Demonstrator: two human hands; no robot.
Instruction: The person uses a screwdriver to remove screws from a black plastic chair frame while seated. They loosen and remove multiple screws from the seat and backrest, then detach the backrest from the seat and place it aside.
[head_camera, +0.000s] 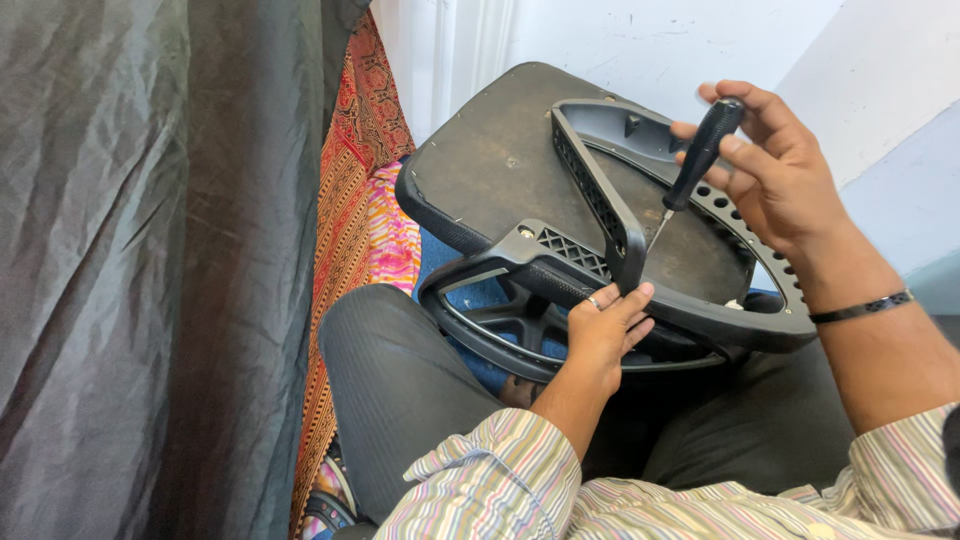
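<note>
An upturned black chair seat (500, 160) with a black plastic armrest frame (590, 200) rests on my lap. My right hand (770, 165) grips a black-handled screwdriver (700, 160), its thin shaft angled down and to the left toward the frame's corner. My left hand (605, 330) holds the lower edge of the frame right below the screwdriver tip, fingers wrapped over the black plastic. A ring shows on the left hand and a dark bracelet on the right wrist.
A grey curtain (150, 250) hangs along the left. Patterned orange and pink cloth (370, 210) lies beside my dark-trousered leg (400, 380). White walls (680, 40) stand behind the seat. A blue surface (470, 295) shows under the frame.
</note>
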